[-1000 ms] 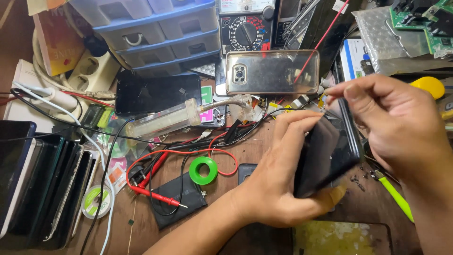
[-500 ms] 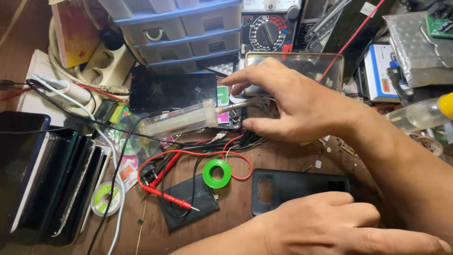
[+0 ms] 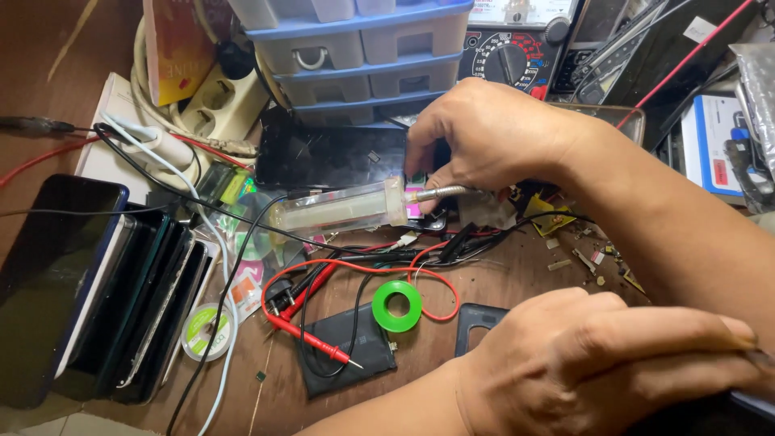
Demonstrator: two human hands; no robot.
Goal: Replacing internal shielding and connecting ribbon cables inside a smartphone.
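Lower right of frame, nearest: left hand (image 3: 597,363), fingers laid flat and together, palm down over one dark plastic phone back cover (image 3: 478,323); only the cover's left corner shows past the wrist. Hand rests flat on it, not closed around it.

Centre, on the brown wooden tabletop (image 3: 500,282): one green tape ring (image 3: 396,306); one flat black battery pack (image 3: 343,349) with one red multimeter probe (image 3: 311,335) lying across it; looped red and black leads around the ring.

Lower left: a row of phones on edge, the nearest a dark glass-faced phone (image 3: 48,282); count unclear, perhaps four. One white tape roll (image 3: 206,331) beside them.

Mid-frame: right hand (image 3: 492,133), knuckles up, fingers pinched on the thin metal tool (image 3: 444,194) at the right end of one clear plastic syringe-like tube (image 3: 339,211). The tube lies horizontal, just left of and below the hand.

Upper frame: one black cracked phone (image 3: 339,153), one grey-and-blue plastic drawer unit (image 3: 363,48), one dial multimeter (image 3: 508,48).
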